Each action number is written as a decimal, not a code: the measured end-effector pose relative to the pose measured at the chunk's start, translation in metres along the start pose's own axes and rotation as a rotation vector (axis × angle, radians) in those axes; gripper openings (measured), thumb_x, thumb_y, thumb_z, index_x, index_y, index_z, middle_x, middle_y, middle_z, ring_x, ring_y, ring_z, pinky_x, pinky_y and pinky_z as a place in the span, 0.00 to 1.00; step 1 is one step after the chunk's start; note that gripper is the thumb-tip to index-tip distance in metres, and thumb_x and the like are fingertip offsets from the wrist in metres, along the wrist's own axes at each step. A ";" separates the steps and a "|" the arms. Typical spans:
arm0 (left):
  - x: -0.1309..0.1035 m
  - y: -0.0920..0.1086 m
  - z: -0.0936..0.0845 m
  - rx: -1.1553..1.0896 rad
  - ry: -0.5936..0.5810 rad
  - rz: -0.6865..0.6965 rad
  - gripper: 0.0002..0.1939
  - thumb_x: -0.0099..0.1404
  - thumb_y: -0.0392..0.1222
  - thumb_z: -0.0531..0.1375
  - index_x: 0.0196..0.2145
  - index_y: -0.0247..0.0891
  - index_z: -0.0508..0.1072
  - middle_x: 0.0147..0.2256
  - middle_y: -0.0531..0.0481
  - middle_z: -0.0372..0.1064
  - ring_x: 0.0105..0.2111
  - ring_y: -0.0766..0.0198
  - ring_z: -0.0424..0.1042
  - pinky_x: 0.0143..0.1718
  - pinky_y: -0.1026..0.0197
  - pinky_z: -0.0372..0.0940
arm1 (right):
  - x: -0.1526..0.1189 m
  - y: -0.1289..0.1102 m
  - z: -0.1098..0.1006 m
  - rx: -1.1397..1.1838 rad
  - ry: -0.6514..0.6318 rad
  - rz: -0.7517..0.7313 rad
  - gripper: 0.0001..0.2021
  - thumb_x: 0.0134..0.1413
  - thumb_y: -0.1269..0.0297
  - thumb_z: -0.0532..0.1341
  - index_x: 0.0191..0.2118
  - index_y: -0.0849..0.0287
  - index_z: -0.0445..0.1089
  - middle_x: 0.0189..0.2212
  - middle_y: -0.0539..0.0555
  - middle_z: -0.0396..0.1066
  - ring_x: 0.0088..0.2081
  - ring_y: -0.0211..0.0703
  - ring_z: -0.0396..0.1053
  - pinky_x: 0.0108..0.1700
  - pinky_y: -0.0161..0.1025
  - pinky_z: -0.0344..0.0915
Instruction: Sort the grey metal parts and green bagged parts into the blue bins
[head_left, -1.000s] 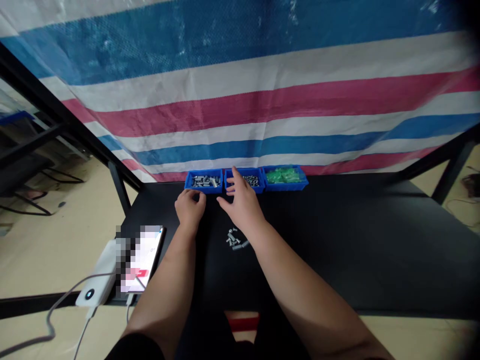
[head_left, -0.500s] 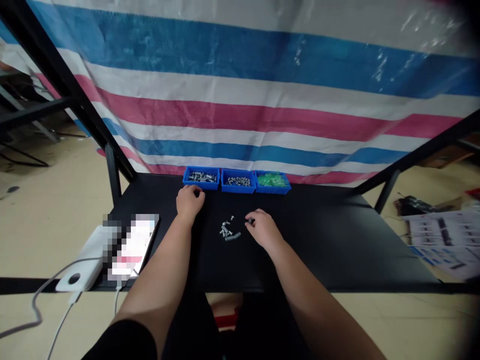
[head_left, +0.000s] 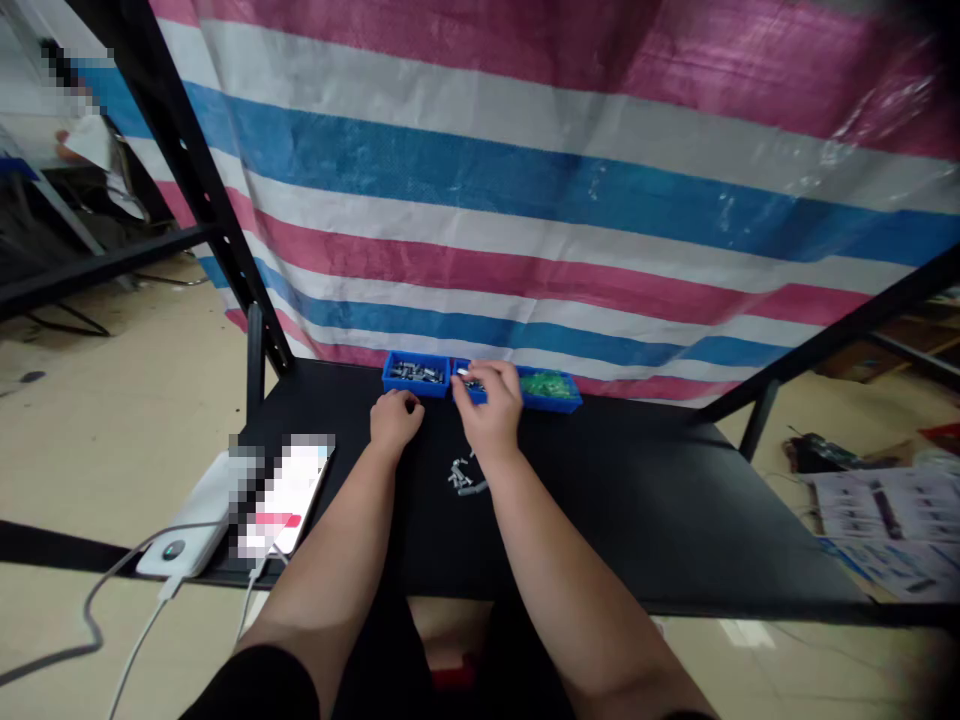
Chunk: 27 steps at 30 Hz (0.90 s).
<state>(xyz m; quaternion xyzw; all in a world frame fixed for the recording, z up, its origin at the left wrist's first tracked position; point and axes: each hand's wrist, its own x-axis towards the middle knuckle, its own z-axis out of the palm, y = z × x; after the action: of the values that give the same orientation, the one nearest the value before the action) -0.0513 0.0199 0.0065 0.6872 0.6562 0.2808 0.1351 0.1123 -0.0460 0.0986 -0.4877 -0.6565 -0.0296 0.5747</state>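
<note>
My left hand (head_left: 397, 420) rests on the black table, fingers curled in, just in front of a blue bin (head_left: 416, 386) of grey metal cylinders. Whatever its fingers may hold is hidden. Over the middle blue bin (head_left: 466, 396) is my right hand (head_left: 493, 408), its thumb and fingers curved with a gap between them. Small shiny metal parts (head_left: 472, 384) show in that gap; none can be made out as gripped. Below the right hand lies a small pile of screws (head_left: 457, 474) with grey cylinders (head_left: 471, 490), partly covered by my right forearm.
A third blue bin (head_left: 551, 402) holds green plastic pieces (head_left: 546, 384). At the left of the black table (head_left: 615, 510) lie a lit phone (head_left: 289, 500) and a white power bank (head_left: 191, 530) with cables. Behind hangs a striped sheet (head_left: 525, 200) between black frame posts.
My right hand has moved from beside the pile, where it pinched a small dark piece, up to the middle bin. The left hand stays in front of the left bin. The camera view has shifted.
</note>
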 end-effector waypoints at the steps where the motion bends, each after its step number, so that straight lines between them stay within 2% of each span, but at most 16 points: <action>1: 0.000 0.000 0.000 0.004 0.001 0.005 0.09 0.63 0.45 0.60 0.36 0.44 0.80 0.42 0.46 0.77 0.44 0.53 0.74 0.46 0.55 0.66 | 0.001 0.002 0.008 -0.037 -0.083 0.010 0.06 0.59 0.65 0.67 0.42 0.56 0.75 0.48 0.61 0.70 0.53 0.54 0.71 0.58 0.53 0.70; 4: 0.001 -0.001 0.000 0.016 -0.011 0.011 0.09 0.64 0.46 0.60 0.37 0.44 0.80 0.42 0.47 0.76 0.44 0.55 0.74 0.45 0.56 0.67 | -0.008 0.012 0.009 -0.152 -0.255 0.039 0.07 0.57 0.65 0.67 0.42 0.57 0.77 0.47 0.59 0.72 0.52 0.54 0.70 0.60 0.53 0.67; 6: 0.002 -0.001 0.001 0.025 -0.024 0.008 0.09 0.64 0.45 0.60 0.37 0.44 0.80 0.42 0.47 0.76 0.43 0.55 0.74 0.44 0.56 0.67 | -0.021 0.020 -0.008 -0.189 -0.349 0.103 0.05 0.59 0.69 0.63 0.39 0.57 0.76 0.40 0.56 0.73 0.46 0.50 0.71 0.55 0.49 0.68; 8: 0.003 -0.001 0.001 0.035 -0.036 0.010 0.09 0.64 0.44 0.60 0.37 0.44 0.80 0.42 0.47 0.76 0.43 0.54 0.74 0.44 0.56 0.67 | -0.036 0.026 -0.033 -0.183 -0.505 0.204 0.07 0.56 0.73 0.62 0.39 0.56 0.75 0.37 0.53 0.72 0.40 0.45 0.71 0.46 0.43 0.70; 12: 0.003 0.000 0.001 0.053 -0.048 0.015 0.09 0.64 0.45 0.60 0.37 0.45 0.80 0.42 0.46 0.75 0.46 0.50 0.73 0.46 0.52 0.67 | -0.066 0.038 -0.076 -0.047 -0.890 0.254 0.16 0.52 0.76 0.63 0.46 0.54 0.75 0.43 0.52 0.72 0.41 0.41 0.72 0.44 0.37 0.67; 15: 0.003 0.001 0.002 0.066 -0.051 0.016 0.09 0.64 0.45 0.60 0.37 0.45 0.81 0.42 0.46 0.75 0.47 0.49 0.72 0.47 0.51 0.67 | -0.080 0.047 -0.085 0.034 -1.023 0.260 0.15 0.53 0.76 0.64 0.46 0.54 0.75 0.43 0.52 0.72 0.38 0.38 0.71 0.40 0.35 0.66; 18: 0.003 0.002 0.002 0.065 -0.059 0.020 0.09 0.64 0.45 0.60 0.37 0.45 0.81 0.41 0.45 0.75 0.47 0.49 0.72 0.47 0.51 0.67 | -0.079 0.053 -0.082 0.016 -1.010 0.251 0.11 0.54 0.77 0.63 0.41 0.56 0.75 0.36 0.49 0.72 0.32 0.35 0.68 0.36 0.34 0.64; 21: 0.004 0.001 0.002 0.051 -0.059 0.014 0.09 0.64 0.45 0.60 0.37 0.45 0.81 0.42 0.46 0.76 0.46 0.50 0.73 0.47 0.52 0.66 | -0.060 0.055 -0.068 0.072 -0.934 0.236 0.09 0.54 0.74 0.64 0.40 0.55 0.75 0.33 0.49 0.70 0.30 0.35 0.67 0.34 0.34 0.64; 23: 0.004 0.001 0.002 0.038 -0.053 0.007 0.09 0.64 0.45 0.60 0.37 0.46 0.81 0.42 0.46 0.76 0.45 0.51 0.73 0.46 0.53 0.66 | -0.042 0.054 -0.047 0.185 -0.795 0.235 0.05 0.57 0.68 0.65 0.40 0.56 0.76 0.34 0.50 0.69 0.29 0.35 0.67 0.32 0.34 0.66; 26: 0.004 -0.001 0.002 0.025 -0.047 0.005 0.09 0.64 0.45 0.60 0.36 0.45 0.81 0.41 0.47 0.76 0.44 0.52 0.74 0.45 0.54 0.66 | -0.017 0.053 -0.001 0.359 -0.429 0.253 0.10 0.60 0.61 0.65 0.45 0.57 0.76 0.41 0.55 0.70 0.35 0.39 0.72 0.37 0.37 0.72; 27: 0.004 -0.002 0.001 0.022 -0.048 0.006 0.09 0.63 0.45 0.60 0.36 0.45 0.81 0.41 0.47 0.76 0.44 0.53 0.74 0.45 0.54 0.66 | -0.011 0.053 0.014 0.375 -0.347 0.273 0.12 0.60 0.61 0.65 0.48 0.57 0.76 0.43 0.56 0.70 0.38 0.41 0.74 0.39 0.38 0.74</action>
<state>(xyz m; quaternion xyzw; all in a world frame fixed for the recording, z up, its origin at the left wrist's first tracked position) -0.0522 0.0243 0.0053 0.6972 0.6538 0.2570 0.1424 0.1367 -0.0160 0.0576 -0.4547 -0.6673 0.2537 0.5326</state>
